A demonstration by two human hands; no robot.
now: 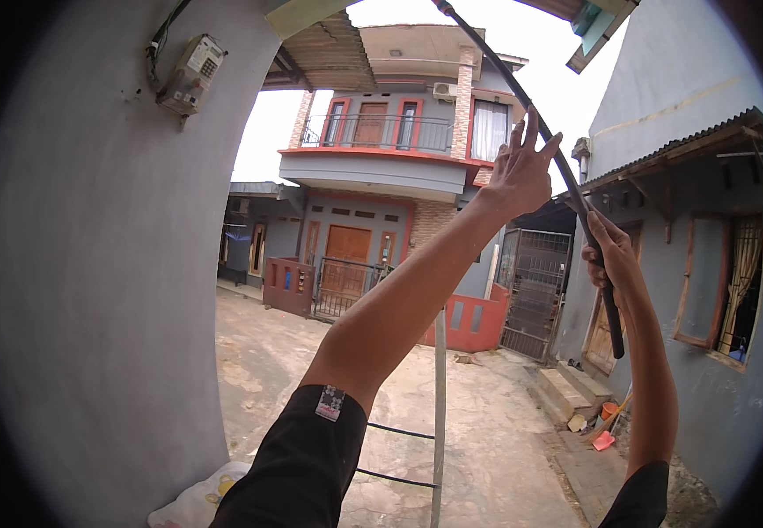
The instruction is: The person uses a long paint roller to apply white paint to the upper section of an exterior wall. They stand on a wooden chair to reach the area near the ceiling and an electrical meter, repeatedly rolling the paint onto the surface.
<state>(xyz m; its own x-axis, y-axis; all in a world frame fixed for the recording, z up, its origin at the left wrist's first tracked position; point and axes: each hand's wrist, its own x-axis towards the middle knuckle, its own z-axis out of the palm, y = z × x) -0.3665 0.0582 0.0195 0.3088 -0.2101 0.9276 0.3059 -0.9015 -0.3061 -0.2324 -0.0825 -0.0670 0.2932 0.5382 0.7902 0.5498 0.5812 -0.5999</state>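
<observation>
A long dark pole (500,71) slants from the top of the view down to the right. A reddish-orange part (444,6) sits at its upper end, cut off by the picture's edge. My right hand (609,247) is wrapped around the pole near its lower end, which sticks out below the fist. Higher up, my left hand (523,165) is raised with its fingers spread. Its index finger and thumb lie across the pole without closing around it. Both arms reach upward, in dark short sleeves.
A grey wall with an electricity meter (191,76) rises at left. Below my arms stands a metal ladder-like frame (439,409) with dark rungs. Roof edging (602,33) hangs overhead. At right are steps (563,396), a broom and a pink dustpan (604,441). A two-storey house (375,171) stands opposite.
</observation>
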